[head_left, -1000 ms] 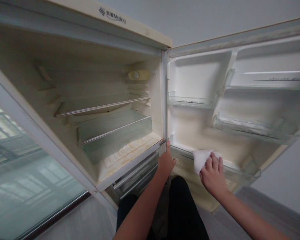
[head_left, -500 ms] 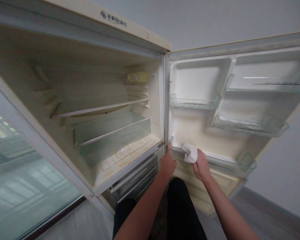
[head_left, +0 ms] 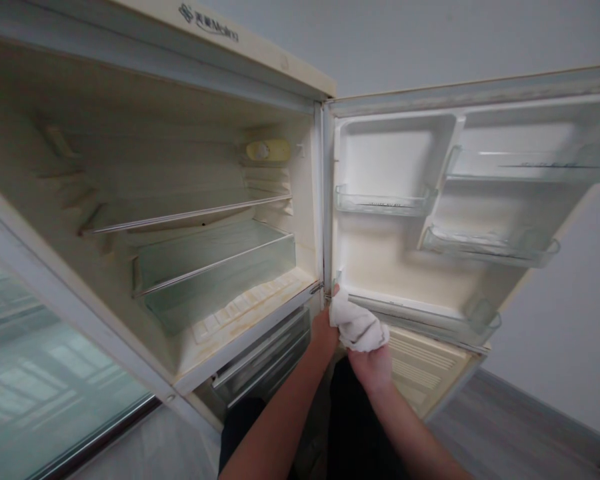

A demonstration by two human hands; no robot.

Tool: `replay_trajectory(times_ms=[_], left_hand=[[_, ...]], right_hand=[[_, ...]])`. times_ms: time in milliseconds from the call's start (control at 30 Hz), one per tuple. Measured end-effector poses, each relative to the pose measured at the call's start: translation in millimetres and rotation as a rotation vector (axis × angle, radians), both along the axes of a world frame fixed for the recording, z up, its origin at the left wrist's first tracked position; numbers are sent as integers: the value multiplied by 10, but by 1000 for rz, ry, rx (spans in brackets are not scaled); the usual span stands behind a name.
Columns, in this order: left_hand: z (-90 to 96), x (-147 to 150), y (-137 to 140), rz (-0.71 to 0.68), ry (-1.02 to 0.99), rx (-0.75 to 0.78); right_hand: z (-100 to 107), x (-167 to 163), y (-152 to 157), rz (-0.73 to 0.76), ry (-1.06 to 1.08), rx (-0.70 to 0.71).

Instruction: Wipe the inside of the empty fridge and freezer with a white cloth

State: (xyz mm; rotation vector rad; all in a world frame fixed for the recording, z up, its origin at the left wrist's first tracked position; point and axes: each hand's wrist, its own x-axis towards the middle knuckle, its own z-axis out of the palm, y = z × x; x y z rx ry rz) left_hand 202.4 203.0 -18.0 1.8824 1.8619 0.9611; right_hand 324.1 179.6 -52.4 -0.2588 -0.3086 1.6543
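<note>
The white cloth [head_left: 361, 328], crumpled, is at lower centre, held in the right hand [head_left: 373, 368]; for the left hand [head_left: 325, 331], I cannot tell. The door bin [head_left: 425, 320] edges it; free room lies above.

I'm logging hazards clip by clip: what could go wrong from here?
Pinching: the left hand is by the hinge side of the open, off-white fridge door, so if the door swung it might get caught.
Snagging: the crumpled white cloth at the right hand lies close to the small metal hinge and could catch there.
Knocking: the long, clear bottom door shelf is near both hands, so a bump might loosen it.
</note>
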Motion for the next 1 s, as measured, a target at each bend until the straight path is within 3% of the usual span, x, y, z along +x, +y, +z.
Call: replay_trajectory(times_ms=[167,367,467,600,767,867,1000], left_hand=[[91,-22,-12,-12,175,-41],[170,95,-9,44,373,-97],[177,109,-11,103,480,-102],[207,68,-38,69,509,-100],[219,36,-70,77,520,-72],[222,26,-72,77,538,-94],[260,15,-83,64,547,-88]], right_hand=[[-168,4,-3,36,-40,55],[-410,186,-284,-25,-144,-70],[-590,72,-395,22,-198,-104],[-826,-179,-512,140,-91,-150],[-1060,-304,-589,208,-95,-75],[-1016,-257,-464,154,-95,-114],[-571,-152,-34,35,-61,-139]])
